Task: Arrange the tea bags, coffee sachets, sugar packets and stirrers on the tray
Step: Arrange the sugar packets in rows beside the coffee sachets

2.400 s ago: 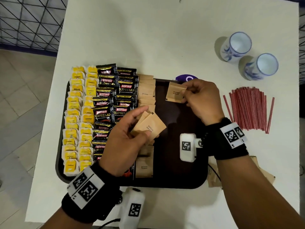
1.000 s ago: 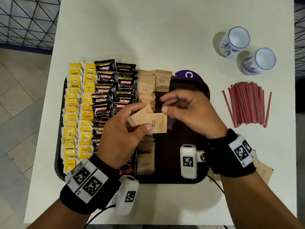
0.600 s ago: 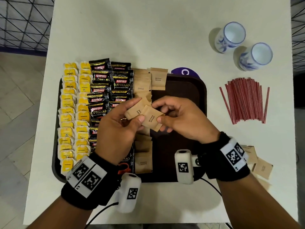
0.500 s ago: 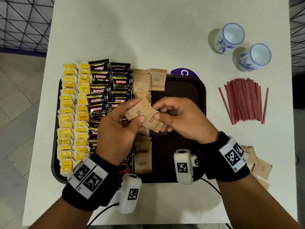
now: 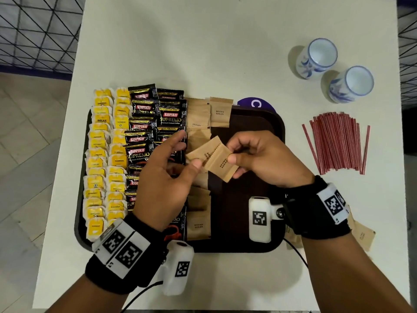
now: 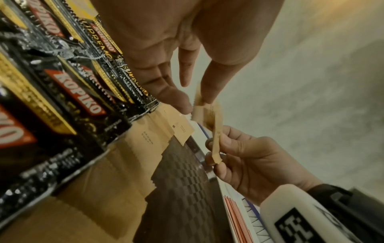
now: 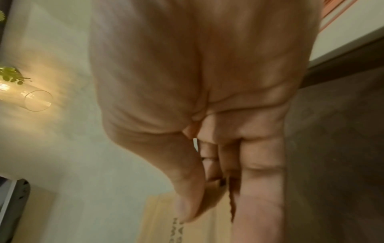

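From the head view, above the dark tray (image 5: pixel 278 132), the left hand (image 5: pixel 162 184) pinched one brown sugar packet (image 5: pixel 199 152) under its thumb while the right hand (image 5: pixel 261 159) pinched another sugar packet (image 5: pixel 222 163) overlapping it.

The left wrist view showed both packets edge-on, pinched.

The right wrist view showed thumb (image 7: pixel 187 189) pressed against fingers.

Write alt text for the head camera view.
Over a dark tray, the left hand and right hand each pinch a brown sugar packet. Yellow tea bags, black coffee sachets and more sugar packets line the tray; red stirrers and two cups sit on the table beside it.
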Demonstrator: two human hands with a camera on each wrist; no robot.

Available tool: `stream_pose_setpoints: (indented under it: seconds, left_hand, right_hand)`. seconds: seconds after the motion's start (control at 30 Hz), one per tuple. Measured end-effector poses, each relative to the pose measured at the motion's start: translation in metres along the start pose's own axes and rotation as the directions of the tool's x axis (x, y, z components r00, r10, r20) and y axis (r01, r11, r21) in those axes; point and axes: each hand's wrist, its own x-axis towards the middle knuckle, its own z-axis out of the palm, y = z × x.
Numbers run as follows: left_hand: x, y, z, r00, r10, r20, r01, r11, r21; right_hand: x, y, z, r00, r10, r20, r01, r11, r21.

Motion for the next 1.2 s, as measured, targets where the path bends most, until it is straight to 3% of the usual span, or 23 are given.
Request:
stream_pose_setpoints:
  seconds: [0.1, 0.17, 0.27, 0.37, 0.57, 0.73, 1.2]
  left_hand:
    - [-0.001, 0.004, 0.001, 0.993, 0.076, 0.095, -0.082, 0.994, 0.066]
    - [-0.002, 0.01, 0.003, 0.989, 0.094, 0.111, -0.1, 0.994, 0.049]
    - [-0.001, 0.008, 0.003, 0.999, 0.018, 0.05, -0.017, 0.999, -0.03]
    - [-0.001, 0.006, 0.0, 0.998, -0.052, 0.02, 0.054, 0.99, -0.128]
    - [-0.003, 0.005, -0.003, 0.989, -0.147, 0.026, 0.149, 0.964, -0.218]
    - [-0.004, 0.005, -0.006, 0.989, -0.147, 0.03, 0.15, 0.97, -0.191]
    - [-0.009, 0.003, -0.007, 0.99, -0.137, 0.031, 0.141, 0.975, -0.172]
  right_hand:
    - [-0.003, -0.005, -0.003, 0.994, -0.017, 0.104, 0.017, 1.0, 0.001]
    - [-0.001, -0.006, -0.002, 0.994, -0.032, 0.103, 0.032, 0.999, 0.003]
    - [0.008, 0.002, -0.006, 0.992, -0.049, -0.118, 0.049, 0.999, -0.009]
    - [0.022, 0.014, -0.011, 0.938, 0.03, -0.345, -0.012, 0.998, 0.054]
    - [0.047, 0.02, -0.003, 0.864, 0.206, -0.459, -0.082, 0.958, 0.275]
    - [0.054, 0.016, 0.0, 0.839, 0.144, -0.525, -0.095, 0.988, 0.119]
    - [0.063, 0.016, 0.004, 0.807, 0.146, -0.572, -0.168, 0.986, 0.015]
